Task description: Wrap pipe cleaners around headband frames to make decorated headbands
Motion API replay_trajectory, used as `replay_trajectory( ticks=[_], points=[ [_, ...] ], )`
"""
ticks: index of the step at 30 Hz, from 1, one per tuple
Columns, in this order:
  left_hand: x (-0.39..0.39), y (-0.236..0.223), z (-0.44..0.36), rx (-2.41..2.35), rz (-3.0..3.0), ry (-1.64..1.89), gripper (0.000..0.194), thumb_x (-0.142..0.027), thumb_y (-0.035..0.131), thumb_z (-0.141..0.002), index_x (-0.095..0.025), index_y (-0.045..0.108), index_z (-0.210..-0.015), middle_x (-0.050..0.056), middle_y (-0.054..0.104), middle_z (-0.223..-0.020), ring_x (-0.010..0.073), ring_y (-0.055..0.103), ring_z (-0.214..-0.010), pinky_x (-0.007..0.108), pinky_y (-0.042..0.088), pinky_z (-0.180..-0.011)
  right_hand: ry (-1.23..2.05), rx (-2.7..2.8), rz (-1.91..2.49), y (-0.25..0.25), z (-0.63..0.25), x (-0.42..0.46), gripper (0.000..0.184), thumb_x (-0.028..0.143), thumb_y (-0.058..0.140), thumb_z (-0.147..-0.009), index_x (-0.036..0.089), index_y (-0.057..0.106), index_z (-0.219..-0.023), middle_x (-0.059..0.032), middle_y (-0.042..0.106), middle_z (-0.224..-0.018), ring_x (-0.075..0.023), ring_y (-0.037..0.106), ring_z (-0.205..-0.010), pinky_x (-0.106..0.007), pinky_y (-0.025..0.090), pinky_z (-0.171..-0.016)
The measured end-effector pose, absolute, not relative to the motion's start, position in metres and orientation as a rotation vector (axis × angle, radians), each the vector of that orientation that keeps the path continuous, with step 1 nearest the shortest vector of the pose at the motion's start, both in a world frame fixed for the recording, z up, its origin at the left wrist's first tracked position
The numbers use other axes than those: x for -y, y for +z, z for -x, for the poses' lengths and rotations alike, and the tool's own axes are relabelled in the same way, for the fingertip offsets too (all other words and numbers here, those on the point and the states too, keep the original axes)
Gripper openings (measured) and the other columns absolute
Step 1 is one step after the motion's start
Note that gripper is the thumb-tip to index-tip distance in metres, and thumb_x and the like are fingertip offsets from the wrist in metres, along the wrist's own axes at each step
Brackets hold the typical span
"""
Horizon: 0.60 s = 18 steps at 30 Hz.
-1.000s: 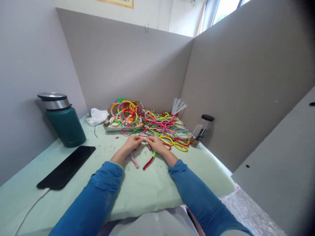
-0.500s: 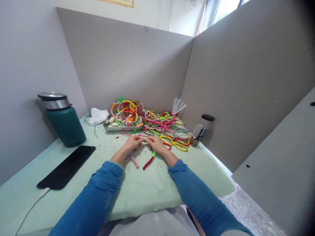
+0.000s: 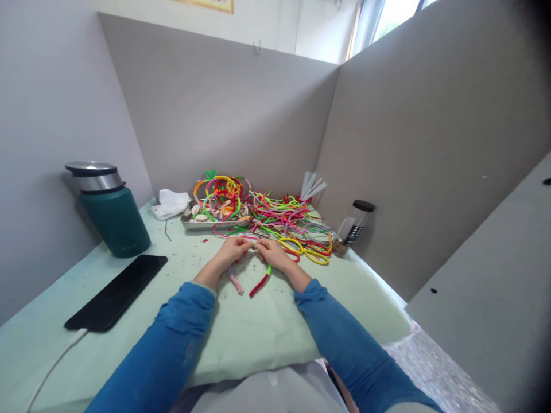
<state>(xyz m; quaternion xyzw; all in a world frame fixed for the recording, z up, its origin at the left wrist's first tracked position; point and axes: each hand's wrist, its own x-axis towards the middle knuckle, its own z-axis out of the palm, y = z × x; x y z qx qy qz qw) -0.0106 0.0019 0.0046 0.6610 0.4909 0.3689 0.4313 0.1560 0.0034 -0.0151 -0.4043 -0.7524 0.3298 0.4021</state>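
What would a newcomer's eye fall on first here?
Probably the bright tangle of fuzzy stems at the back, right of a metal tray with colourful loops. Then the left hand and right hand, close together at centre, pinching a fuzzy piece. The big teal bottle stands far left.

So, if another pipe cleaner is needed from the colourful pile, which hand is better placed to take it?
Probably the right hand: it is nearer the pile. The left hand is in front of the tray. Both hold the fuzzy band, so the right would need to let go first.
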Motion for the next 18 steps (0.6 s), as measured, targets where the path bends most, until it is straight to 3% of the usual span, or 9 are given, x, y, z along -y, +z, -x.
replay_trajectory(
  ticks=[18],
  points=[
    [-0.005,0.0009,0.0124,-1.232,-1.689,0.905,0.027,-0.039,0.058,-0.072,-0.015,0.054,-0.061,-0.002,0.052,-0.05,0.0063,0.039,-0.034,0.02,0.03,-0.035,0.777,1.931,1.031,-0.015,-0.1555,-0.0028,0.025,0.028,0.046,-0.083,0.017,0.053,-0.062,0.0036,0.05,-0.05,-0.0097,0.043,-0.047,-0.021,0.031,-0.048]
  ],
)
